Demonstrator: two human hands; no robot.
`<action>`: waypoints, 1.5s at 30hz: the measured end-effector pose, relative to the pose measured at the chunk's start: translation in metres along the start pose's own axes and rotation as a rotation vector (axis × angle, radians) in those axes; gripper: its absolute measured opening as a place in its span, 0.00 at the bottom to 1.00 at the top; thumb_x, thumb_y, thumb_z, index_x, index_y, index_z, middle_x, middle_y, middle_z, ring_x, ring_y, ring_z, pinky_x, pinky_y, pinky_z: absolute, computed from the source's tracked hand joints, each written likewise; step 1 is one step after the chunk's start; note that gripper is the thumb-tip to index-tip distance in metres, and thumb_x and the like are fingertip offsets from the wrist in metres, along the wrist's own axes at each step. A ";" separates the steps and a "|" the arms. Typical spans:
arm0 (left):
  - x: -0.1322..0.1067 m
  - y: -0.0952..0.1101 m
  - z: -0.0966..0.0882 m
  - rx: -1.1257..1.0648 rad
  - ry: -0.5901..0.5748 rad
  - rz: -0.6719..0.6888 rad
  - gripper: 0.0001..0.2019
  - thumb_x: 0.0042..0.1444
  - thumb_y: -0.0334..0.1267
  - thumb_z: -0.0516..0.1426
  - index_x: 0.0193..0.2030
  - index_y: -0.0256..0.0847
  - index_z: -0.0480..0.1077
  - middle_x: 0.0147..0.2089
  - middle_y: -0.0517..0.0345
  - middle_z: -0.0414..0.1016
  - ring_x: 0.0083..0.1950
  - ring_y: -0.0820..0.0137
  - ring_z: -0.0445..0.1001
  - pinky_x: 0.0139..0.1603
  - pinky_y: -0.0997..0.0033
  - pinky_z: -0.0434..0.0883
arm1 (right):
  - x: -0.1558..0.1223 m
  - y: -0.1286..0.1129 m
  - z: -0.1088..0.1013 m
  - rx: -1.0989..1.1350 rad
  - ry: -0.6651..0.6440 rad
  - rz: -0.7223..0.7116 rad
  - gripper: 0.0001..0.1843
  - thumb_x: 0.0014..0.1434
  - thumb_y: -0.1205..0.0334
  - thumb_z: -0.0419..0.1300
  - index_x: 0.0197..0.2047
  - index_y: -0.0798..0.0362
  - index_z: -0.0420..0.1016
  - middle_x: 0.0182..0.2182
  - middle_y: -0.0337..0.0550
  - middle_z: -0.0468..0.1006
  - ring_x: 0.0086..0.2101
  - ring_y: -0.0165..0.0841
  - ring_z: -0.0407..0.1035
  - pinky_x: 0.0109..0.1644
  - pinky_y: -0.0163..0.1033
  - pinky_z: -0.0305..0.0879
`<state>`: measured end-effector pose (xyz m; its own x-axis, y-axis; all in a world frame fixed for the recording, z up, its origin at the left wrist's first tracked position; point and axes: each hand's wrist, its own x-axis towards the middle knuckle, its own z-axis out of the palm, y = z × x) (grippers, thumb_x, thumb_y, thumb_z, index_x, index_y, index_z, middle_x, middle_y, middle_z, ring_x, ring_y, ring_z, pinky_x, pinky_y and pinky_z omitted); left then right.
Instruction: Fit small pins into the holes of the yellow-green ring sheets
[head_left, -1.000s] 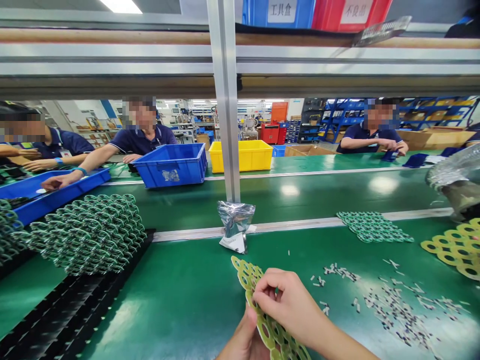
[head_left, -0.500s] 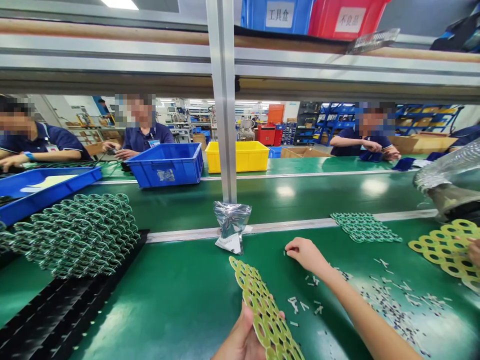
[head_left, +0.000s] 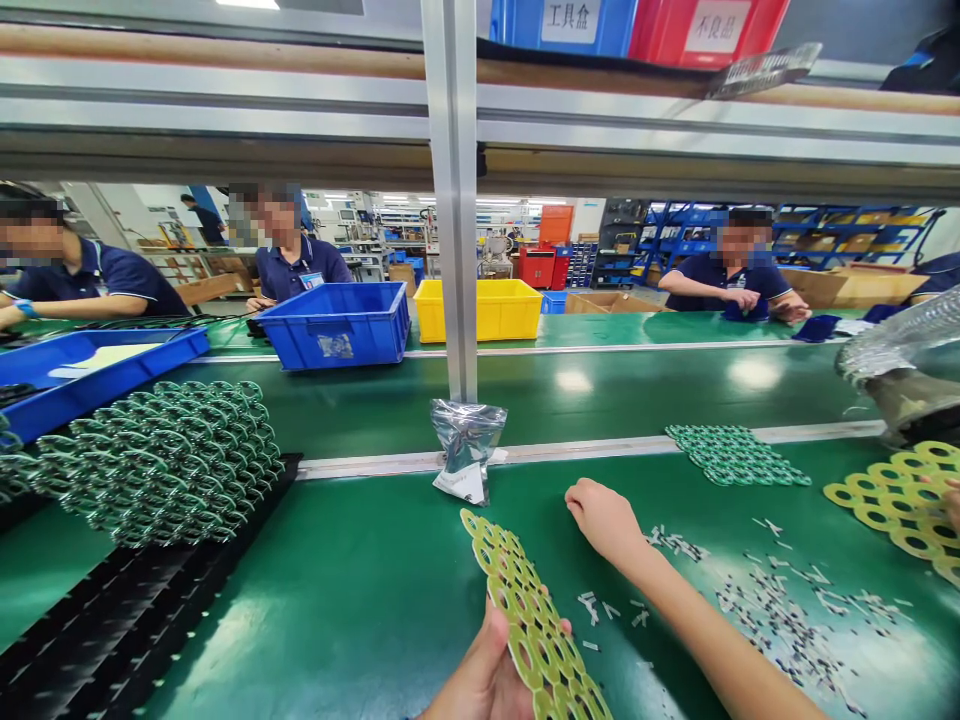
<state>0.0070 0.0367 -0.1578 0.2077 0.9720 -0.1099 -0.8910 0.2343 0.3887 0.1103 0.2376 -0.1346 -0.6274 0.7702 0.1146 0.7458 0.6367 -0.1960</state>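
Observation:
My left hand (head_left: 491,655) is closed on the lower left edge of a yellow-green panel of joined rings (head_left: 517,590), which it holds tilted above the green bench. To the right of that panel, my right hand (head_left: 606,520) hovers low over the bench with its fingers curled together. Its fingertips are turned away, so whatever they may pinch is hidden. Small white and black pieces (head_left: 787,615) lie scattered beside and beyond my right forearm. A few more loose pieces (head_left: 600,607) rest between the panel and that forearm.
Green ring boards (head_left: 165,460) stand in a black slotted rack (head_left: 112,620) on the left. Near the bench strip are a silvery bag (head_left: 469,450) and a flat green ring panel (head_left: 739,455). Another person's hand (head_left: 952,500) holds a yellow panel (head_left: 896,500) at right. A metal post (head_left: 454,200) rises ahead.
My right hand has turned so its fingertips no longer show; earlier a tiny piece was visible at them. The left hand and its panel are almost unmoved. The view has shifted slightly.

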 end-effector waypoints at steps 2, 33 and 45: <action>0.000 0.000 -0.001 -0.015 -0.010 -0.006 0.30 0.42 0.55 0.59 0.50 0.40 0.66 0.51 0.49 0.70 0.56 0.57 0.64 0.60 0.50 0.51 | -0.001 -0.002 0.002 -0.004 0.007 -0.009 0.14 0.57 0.71 0.49 0.25 0.54 0.72 0.28 0.44 0.71 0.29 0.31 0.67 0.28 0.32 0.52; 0.009 0.012 0.003 -0.046 0.019 0.131 0.31 0.39 0.62 0.56 0.41 0.37 0.71 0.27 0.54 0.74 0.31 0.69 0.73 0.34 0.72 0.65 | -0.070 -0.100 -0.050 1.402 -0.359 -0.011 0.07 0.47 0.62 0.60 0.27 0.57 0.68 0.20 0.33 0.65 0.19 0.23 0.58 0.21 0.29 0.59; 0.007 0.010 0.003 -0.015 -0.004 0.089 0.28 0.38 0.63 0.55 0.27 0.34 0.70 0.26 0.54 0.72 0.28 0.71 0.69 0.35 0.68 0.61 | -0.071 -0.103 -0.052 1.403 -0.353 -0.005 0.07 0.47 0.63 0.60 0.29 0.57 0.68 0.21 0.33 0.65 0.21 0.23 0.59 0.21 0.28 0.59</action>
<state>0.0008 0.0462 -0.1522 0.1293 0.9890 -0.0722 -0.9120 0.1472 0.3829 0.0893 0.1192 -0.0721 -0.8056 0.5866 -0.0831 0.0436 -0.0812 -0.9957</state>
